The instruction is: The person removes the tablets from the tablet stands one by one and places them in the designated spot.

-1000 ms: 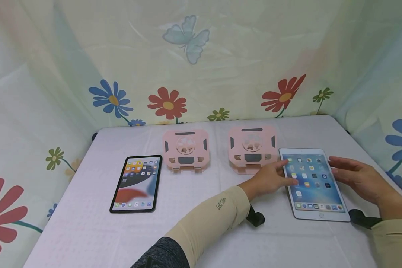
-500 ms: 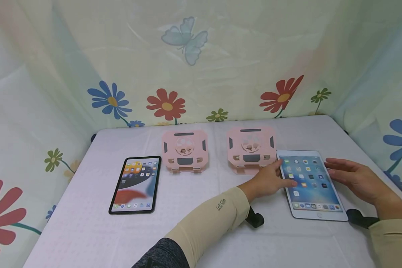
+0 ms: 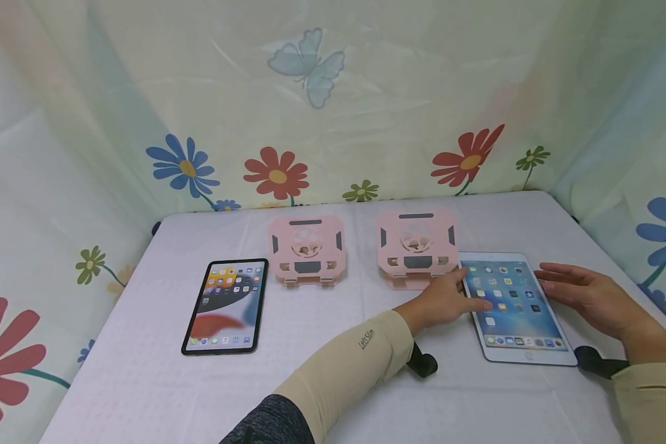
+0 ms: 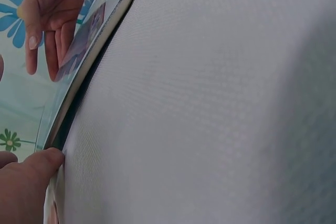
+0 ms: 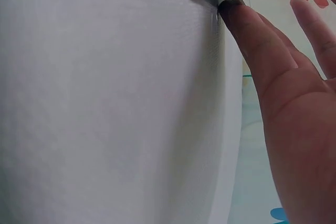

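Note:
A white tablet point(image 3: 513, 333) with a lit home screen lies at the right of the table, its lower edge toward me. My left hand point(image 3: 441, 301) pinches its left edge, thumb over the screen and the other fingers at the edge. On the other side, my right hand point(image 3: 596, 302) has its fingers extended against the right edge, thumb apart from it in the right wrist view. The left wrist view shows a dark gap under the tablet's side point(image 4: 79, 80). Just left of the tablet stands a pink tablet stand point(image 3: 391, 237), its lower right corner near my left fingers.
A second pink stand point(image 3: 280, 253) is left of the first. Farther left lies a black-framed tablet point(image 3: 219, 320), screen lit. Black wrist-camera mounts point(image 3: 423, 362) hang under both forearms. A flowered curtain point(image 3: 361, 148) rises behind the white-covered table point(image 3: 322, 370).
The white tablet's far edge has lowered toward the table while its near edge stays about in place. Both hands remain at its sides. The view shifted slightly.

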Tool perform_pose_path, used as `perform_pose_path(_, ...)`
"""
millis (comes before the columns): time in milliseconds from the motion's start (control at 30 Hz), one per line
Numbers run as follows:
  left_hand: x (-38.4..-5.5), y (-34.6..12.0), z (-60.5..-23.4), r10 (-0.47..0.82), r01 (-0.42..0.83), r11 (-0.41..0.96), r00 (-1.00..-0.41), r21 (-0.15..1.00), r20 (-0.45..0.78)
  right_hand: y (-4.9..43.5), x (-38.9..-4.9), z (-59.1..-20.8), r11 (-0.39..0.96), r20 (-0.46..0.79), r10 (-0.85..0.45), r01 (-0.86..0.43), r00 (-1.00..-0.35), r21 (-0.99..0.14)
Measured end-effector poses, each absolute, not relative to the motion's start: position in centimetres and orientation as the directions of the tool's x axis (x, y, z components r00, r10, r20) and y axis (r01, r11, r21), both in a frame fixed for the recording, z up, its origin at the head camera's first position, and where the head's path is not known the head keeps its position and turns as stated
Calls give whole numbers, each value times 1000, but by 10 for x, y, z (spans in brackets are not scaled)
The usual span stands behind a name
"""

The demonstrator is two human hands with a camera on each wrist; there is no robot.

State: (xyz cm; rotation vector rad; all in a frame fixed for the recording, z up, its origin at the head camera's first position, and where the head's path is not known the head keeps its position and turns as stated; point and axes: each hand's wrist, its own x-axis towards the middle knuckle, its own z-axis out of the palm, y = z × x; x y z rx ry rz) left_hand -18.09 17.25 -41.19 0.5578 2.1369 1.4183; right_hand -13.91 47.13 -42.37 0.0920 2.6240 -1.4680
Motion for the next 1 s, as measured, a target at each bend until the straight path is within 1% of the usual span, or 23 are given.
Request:
perform_pose_path(400, -181, 169, -411, 589, 71, 399, -784, 914, -196, 470, -143, -421, 505, -152, -25, 118, -988, -855)
perform_pose_path(667, -182, 167, -411, 604, 75, 383, -775, 921, -188, 468, -146, -419, 541, -155, -14, 123, -988, -832)
perform_pose_path(867, -181, 166, -410, 601, 55, 379, -774, 924, -200, 469, -146, -420, 508, -145, -21, 114, -989, -854)
perform_pose_path(1000, -182, 165, -410, 597, 52, 393, -773, 918, -212, 468, -144, -417, 559, -168, 3, 141, -986, -817)
